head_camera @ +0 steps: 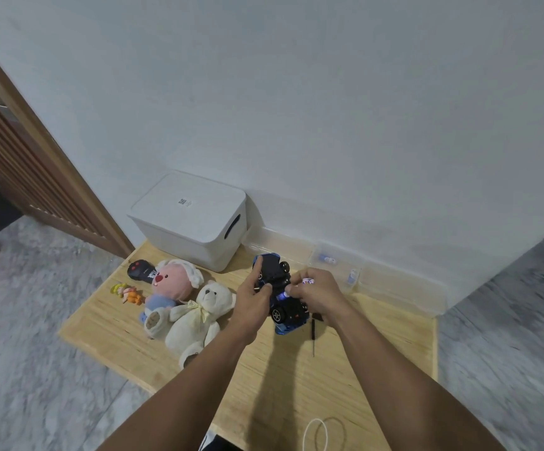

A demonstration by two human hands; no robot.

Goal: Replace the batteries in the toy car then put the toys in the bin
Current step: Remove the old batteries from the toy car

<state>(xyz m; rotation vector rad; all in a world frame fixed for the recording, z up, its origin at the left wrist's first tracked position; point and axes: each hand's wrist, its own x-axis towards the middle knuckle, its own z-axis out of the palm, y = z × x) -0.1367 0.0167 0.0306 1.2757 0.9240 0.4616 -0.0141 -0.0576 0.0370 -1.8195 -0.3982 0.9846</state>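
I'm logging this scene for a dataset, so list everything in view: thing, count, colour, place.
toy car: 1, blue and black, upside down, held above the table
battery: 1, at the car's underside, in the right fingers
bin: 1, white, lidded, table's far left
plush toys: 2, pink and cream, left of the car
remote: 1, black, far left
small doll: 1, yellow-orange, left edge
screwdriver: 1, black, below the car
clear tray: 1, by the wall
table: 1, wooden
left hand: grips the car
right hand: pinches the battery
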